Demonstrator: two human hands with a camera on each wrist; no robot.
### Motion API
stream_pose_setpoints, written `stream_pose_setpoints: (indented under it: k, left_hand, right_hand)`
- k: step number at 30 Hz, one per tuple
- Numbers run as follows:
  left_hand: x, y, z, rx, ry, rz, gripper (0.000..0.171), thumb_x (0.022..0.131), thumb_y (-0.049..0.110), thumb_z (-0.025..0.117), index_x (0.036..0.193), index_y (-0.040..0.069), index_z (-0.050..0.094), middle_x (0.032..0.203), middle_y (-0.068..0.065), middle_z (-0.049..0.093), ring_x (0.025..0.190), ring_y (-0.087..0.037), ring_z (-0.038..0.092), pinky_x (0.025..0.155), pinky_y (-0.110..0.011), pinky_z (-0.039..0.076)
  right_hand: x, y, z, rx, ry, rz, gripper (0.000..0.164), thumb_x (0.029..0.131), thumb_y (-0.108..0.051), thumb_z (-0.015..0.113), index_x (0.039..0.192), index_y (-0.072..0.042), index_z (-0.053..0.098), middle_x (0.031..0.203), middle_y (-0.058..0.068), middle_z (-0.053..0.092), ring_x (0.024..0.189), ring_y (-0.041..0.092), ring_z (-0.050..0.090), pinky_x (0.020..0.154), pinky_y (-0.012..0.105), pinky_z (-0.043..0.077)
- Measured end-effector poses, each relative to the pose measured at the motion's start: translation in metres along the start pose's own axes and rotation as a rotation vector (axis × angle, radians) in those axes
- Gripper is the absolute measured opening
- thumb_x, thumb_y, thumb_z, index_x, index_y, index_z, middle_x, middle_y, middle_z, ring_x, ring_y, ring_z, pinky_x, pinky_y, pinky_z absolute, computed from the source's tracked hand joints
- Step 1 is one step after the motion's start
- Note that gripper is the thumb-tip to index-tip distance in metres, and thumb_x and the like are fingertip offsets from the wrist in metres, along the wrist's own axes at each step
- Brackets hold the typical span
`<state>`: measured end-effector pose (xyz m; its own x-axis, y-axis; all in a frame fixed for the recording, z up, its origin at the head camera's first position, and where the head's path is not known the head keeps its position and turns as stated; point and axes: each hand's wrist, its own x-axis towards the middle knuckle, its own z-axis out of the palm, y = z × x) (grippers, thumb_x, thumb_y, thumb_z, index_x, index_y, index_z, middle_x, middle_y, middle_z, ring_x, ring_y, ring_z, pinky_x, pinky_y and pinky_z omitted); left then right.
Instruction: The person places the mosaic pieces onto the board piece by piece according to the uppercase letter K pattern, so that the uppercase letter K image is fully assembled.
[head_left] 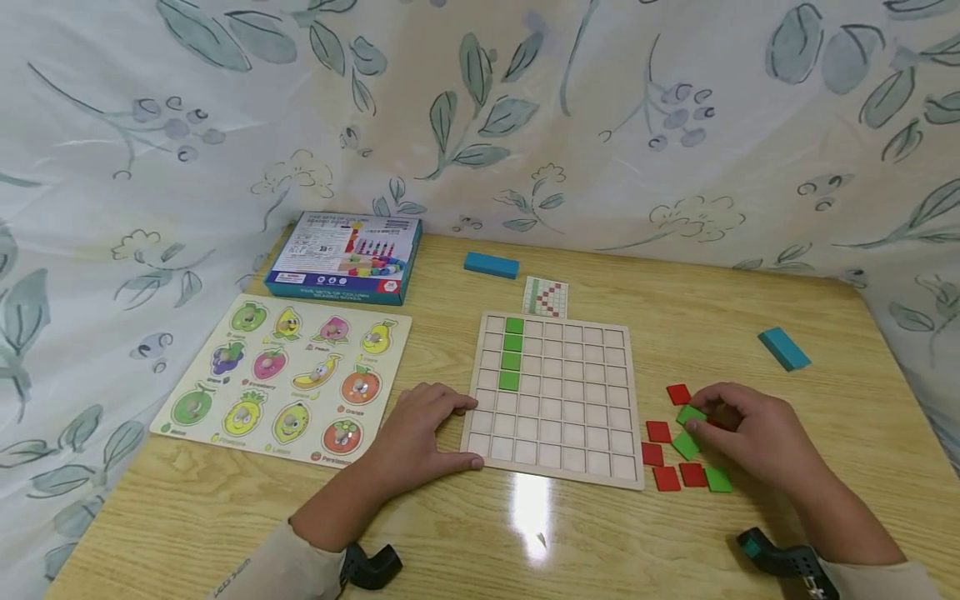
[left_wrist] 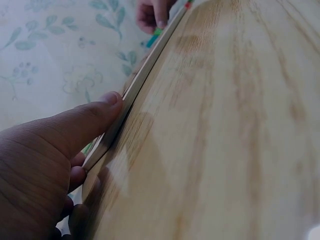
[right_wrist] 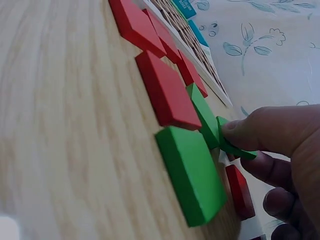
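Note:
A wooden grid board [head_left: 558,482] lies flat, with several green tiles [head_left: 512,342] down its second column. My left hand [head_left: 420,429] grips the board's near left corner, thumb at the front edge and index finger at the left side; in the left wrist view the thumb [left_wrist: 92,120] lies along the rim. Right of the board, my right hand [head_left: 753,433] pinches a green square tile [right_wrist: 231,142] between thumb and index finger, tilted over the loose tiles. Beside it lie two more green tiles [right_wrist: 192,175] and several red tiles [right_wrist: 167,90].
A small pattern card [head_left: 545,297] touches the board's far edge. Behind stand a blue block [head_left: 491,265] and a printed toy box [head_left: 345,258]. A fruit puzzle board [head_left: 285,375] lies left, a teal block [head_left: 783,348] far right. Floral cloth [head_left: 480,108] hangs behind the table.

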<state>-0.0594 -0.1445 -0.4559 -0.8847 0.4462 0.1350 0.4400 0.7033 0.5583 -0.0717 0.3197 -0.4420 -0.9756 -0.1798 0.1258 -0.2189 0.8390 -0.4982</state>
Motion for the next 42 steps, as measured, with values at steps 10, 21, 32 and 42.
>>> stream_pose_setpoints:
  k: [10,21,32,42]
  left_hand:
    - [-0.001,-0.001,0.001,0.001,-0.001,-0.003,0.072,0.077,0.054,0.094,0.135,0.018,0.071,0.119,0.006,0.068,0.111,-0.018,0.057,0.105,-0.047,0.041]
    - [-0.001,-0.002,0.002,-0.003,0.002,0.006,0.071,0.077,0.054,0.093,0.135,0.018,0.071,0.121,0.005,0.068,0.111,-0.018,0.057,0.105,-0.048,0.041]
    - [0.0,-0.001,0.001,-0.002,-0.002,-0.005,0.072,0.077,0.054,0.094,0.135,0.018,0.071,0.121,0.005,0.068,0.111,-0.018,0.057,0.104,-0.048,0.041]
    - [0.0,-0.002,0.0,-0.004,-0.004,0.003,0.072,0.078,0.053,0.094,0.136,0.017,0.07,0.123,0.004,0.068,0.112,-0.018,0.057,0.105,-0.048,0.041]
  right_hand:
    - [-0.002,-0.001,-0.001,0.068,0.018,0.034,0.017,0.093,-0.007,0.084,0.107,-0.014,0.078,0.081,-0.006,0.067,0.069,0.009,0.052,0.06,0.024,0.043]
    - [0.001,-0.004,-0.005,0.151,-0.003,0.079,0.009,0.1,-0.014,0.078,0.109,-0.013,0.079,0.085,0.0,0.068,0.073,0.015,0.05,0.059,0.026,0.041]
    - [0.02,-0.021,-0.003,0.243,-0.05,0.001,0.011,0.1,-0.012,0.078,0.111,-0.013,0.079,0.073,0.0,0.055,0.062,0.016,0.049,0.049,0.028,0.04]
    - [0.039,-0.048,0.011,0.299,-0.095,-0.022,0.009,0.1,-0.013,0.078,0.109,-0.015,0.079,0.082,0.004,0.058,0.073,0.021,0.05,0.056,0.029,0.042]
